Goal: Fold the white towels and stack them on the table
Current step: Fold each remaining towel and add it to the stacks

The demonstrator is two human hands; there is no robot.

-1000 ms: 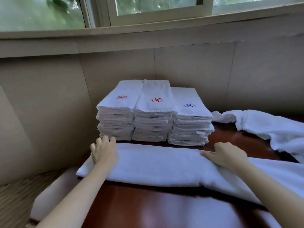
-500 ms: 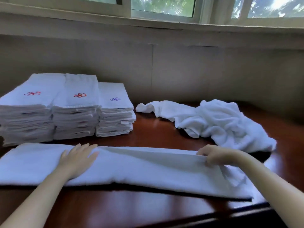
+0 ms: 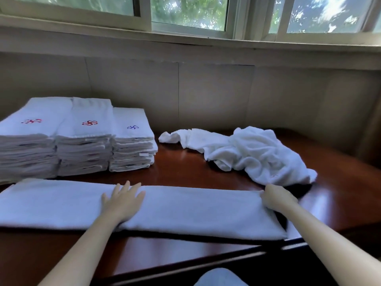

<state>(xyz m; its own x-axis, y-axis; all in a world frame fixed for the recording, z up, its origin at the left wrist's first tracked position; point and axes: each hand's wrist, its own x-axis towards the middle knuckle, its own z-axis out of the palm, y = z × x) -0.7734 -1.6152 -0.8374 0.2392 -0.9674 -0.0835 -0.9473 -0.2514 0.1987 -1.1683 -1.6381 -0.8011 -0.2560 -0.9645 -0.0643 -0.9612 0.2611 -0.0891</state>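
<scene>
Under my left hand [image 3: 121, 201] the long white terry-cloth towel [image 3: 185, 209] looks soft and matt; the red-brown wooden table [image 3: 185, 168] beyond it shines, smooth and glossy.

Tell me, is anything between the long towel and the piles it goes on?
Nothing I can see. Only bare table lies between the towel and the piles. The left hand presses it flat; the right hand holds its end.

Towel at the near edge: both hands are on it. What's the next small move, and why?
Probably carry the right end over to the left, folding the towel in half. It lies flat as a long strip, longer than the folded stacks; the left hand presses flat near its middle, where a crease could form, and the right hand grips the right end.
</scene>
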